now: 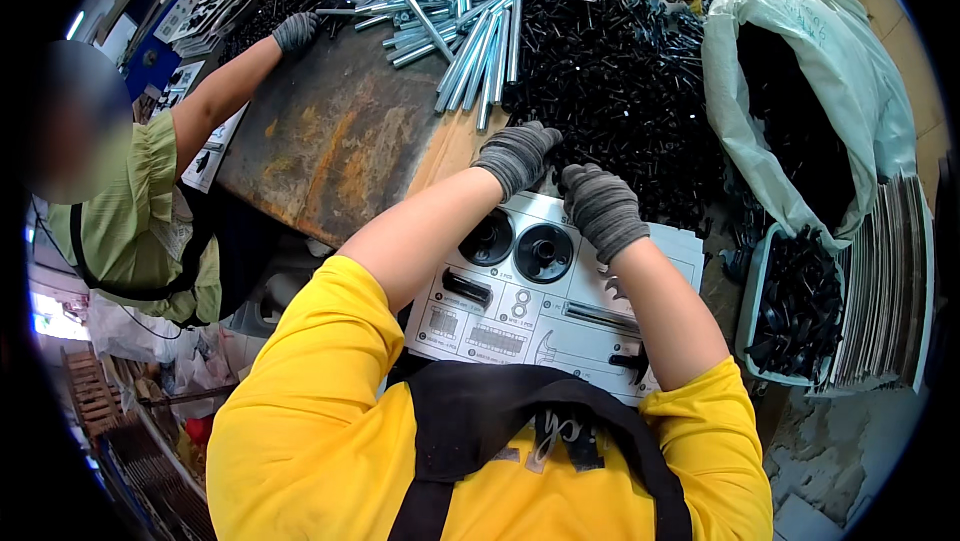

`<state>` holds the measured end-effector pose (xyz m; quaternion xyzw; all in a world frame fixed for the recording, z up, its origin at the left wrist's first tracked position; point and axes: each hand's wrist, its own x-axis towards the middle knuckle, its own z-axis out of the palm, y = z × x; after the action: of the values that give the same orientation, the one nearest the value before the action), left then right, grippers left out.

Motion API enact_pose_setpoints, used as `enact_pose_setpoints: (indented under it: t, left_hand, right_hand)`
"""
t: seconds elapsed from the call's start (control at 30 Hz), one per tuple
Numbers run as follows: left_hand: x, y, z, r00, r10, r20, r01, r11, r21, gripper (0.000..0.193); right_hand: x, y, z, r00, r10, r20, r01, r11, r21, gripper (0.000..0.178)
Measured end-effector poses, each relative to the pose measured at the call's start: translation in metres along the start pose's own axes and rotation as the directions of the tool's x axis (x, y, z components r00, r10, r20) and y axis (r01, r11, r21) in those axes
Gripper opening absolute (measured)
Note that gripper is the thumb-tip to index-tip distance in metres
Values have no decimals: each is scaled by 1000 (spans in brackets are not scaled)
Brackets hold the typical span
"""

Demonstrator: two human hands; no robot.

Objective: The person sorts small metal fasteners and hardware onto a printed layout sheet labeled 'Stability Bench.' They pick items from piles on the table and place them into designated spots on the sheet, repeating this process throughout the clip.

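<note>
- Small black pieces (630,91) are heaped on the tabletop (330,146), just beyond both hands; a printed white card (682,256) is laid between the heap and the person's body.
- The left hand (518,156), in a grey glove, is held at the heap's near left edge. Its grip looks partly curled; how far it is open, and whether anything is held, cannot be told.
- The right hand (605,209), gloved alike, is placed over the card's far edge, close to the heap. Its fingers are bent and their tips hidden; what is held, if anything, cannot be told.
- The work in hand appears to be sorting through the near pieces. It is best done with the fingertips, one piece being parted from its neighbours before it is lifted, since thick gloves probably dull the touch.
- The forearms are best kept raised, so that the two black discs (543,253) and other parts on the card are not brushed.
- No shared direction is shown by the black pieces: they are jumbled, and single long axes are mostly too small to be made out.
- The card's long axis is set across the body, dipping toward the right; the slim bar (600,318) on it is laid roughly the same way.
- Beyond the left hand, the nearest metal tubes (480,56) are pointed toward the person, with a slight slant.
</note>
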<state>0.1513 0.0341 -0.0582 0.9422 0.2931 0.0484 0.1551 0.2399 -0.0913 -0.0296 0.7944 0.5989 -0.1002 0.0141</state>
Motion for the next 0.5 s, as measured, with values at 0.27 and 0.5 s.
enact_pose_setpoints:
  t: [0.27,0.5]
  left_hand:
    - [7,-7,-3,990,132,44,-135,989,63,26]
    - [-5,-10,-20,981,167,103,-185,959,213,17]
  right_hand:
    - [-46,25,-10,979,39,-202,83,824,561,12]
    - [-64,2,-8,970,-56,-237,203,726,657,13]
